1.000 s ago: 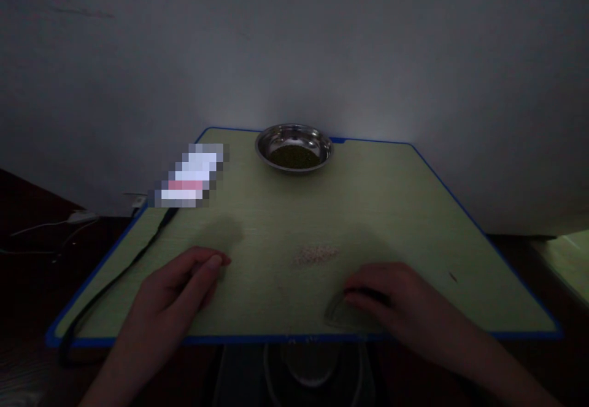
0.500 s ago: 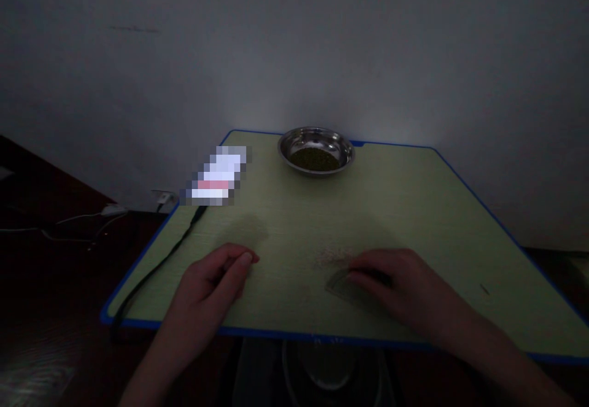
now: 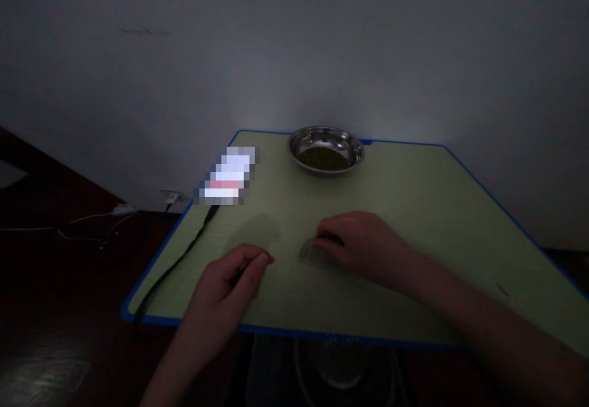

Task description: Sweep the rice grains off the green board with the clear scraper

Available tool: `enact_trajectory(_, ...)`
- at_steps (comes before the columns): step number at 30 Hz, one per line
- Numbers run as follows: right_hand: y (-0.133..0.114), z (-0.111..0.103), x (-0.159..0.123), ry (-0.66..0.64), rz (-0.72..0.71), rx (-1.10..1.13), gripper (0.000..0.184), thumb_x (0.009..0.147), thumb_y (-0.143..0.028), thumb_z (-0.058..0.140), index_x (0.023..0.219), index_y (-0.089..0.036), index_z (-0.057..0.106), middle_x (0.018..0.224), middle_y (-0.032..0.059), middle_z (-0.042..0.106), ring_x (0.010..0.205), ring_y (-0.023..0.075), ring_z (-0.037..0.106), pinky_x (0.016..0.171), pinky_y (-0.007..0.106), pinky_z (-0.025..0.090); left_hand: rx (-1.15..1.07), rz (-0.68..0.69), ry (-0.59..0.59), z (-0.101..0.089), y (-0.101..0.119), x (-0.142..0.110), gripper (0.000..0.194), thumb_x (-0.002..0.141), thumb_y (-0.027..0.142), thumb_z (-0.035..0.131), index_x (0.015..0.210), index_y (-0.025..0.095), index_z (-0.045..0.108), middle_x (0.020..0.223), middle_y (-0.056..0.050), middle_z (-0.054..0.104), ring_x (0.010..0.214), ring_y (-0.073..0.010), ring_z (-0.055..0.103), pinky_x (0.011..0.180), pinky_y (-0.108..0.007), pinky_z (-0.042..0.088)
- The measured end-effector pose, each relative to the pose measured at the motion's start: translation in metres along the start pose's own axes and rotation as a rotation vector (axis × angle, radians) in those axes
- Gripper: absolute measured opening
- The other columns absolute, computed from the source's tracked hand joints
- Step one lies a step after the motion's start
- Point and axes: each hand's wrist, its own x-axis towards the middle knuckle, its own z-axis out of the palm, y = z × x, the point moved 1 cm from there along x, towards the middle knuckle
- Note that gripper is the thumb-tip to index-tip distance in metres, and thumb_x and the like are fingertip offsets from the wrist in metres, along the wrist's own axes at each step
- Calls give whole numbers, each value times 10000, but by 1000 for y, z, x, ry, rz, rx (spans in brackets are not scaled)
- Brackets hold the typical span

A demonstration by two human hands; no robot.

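Observation:
My right hand (image 3: 356, 241) is over the middle of the table, thumb and fingers pinched on a clear, curved-edged piece that looks like a protractor (image 3: 307, 252). Part of that piece is hidden under my fingers. My left hand (image 3: 237, 278) is closed in a pinch nearer the table's left front, thumb against the forefinger; whatever it may hold cannot be made out. Farther back stands a shiny metal bowl (image 3: 356, 160) with a layer of small green grains (image 3: 323, 158) at its bottom.
The pale green table (image 3: 405, 192) has a blue rim. A lit, blurred-out phone (image 3: 230, 177) lies at its left with a black cable (image 3: 177, 247) trailing over the front edge. A small dark sliver (image 3: 503, 290) lies at right. Below the front edge is a round container (image 3: 343, 364).
My right hand has moved left and away from me with the clear piece. A pale speckled patch seen beside it earlier no longer shows. My left hand keeps its pinch; the view has shifted slightly.

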Motion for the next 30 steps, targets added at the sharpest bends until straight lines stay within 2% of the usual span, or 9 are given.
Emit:
enact_trajectory(5, -6, -2, 13, -76, -216, 83, 160, 876, -287, 592, 814, -171, 683, 772, 29, 691, 700, 147, 581, 633, 252, 364, 18, 8, 3, 0, -1, -1, 243, 867, 344, 479, 783, 184, 641, 518, 63, 462, 453, -80, 424, 408, -192, 318)
enact_trajectory(10, -9, -2, 8, -185, -295, 176, 145, 870, -273, 605, 820, -172, 696, 771, 24, 687, 713, 146, 587, 659, 242, 384, 27, 9, -8, 1, -1, 0, 253, 872, 348, 473, 781, 179, 638, 520, 64, 459, 448, -78, 415, 400, -190, 308)
enact_trajectory(17, -12, 1, -12, -257, -293, 253, 180, 884, -300, 596, 840, -165, 706, 793, 30, 699, 738, 151, 614, 683, 243, 414, 26, -11, -11, 2, -1, 1, 245, 867, 356, 479, 782, 183, 629, 520, 64, 459, 451, -81, 420, 402, -188, 315)
enact_trajectory(30, -8, 1, -40, -288, -205, 377, 187, 907, -307, 560, 878, -188, 701, 819, 17, 702, 750, 135, 614, 684, 237, 413, 26, -2, -10, 2, 0, 1, 254, 865, 359, 474, 754, 185, 623, 501, 66, 452, 447, -80, 431, 402, -181, 320)
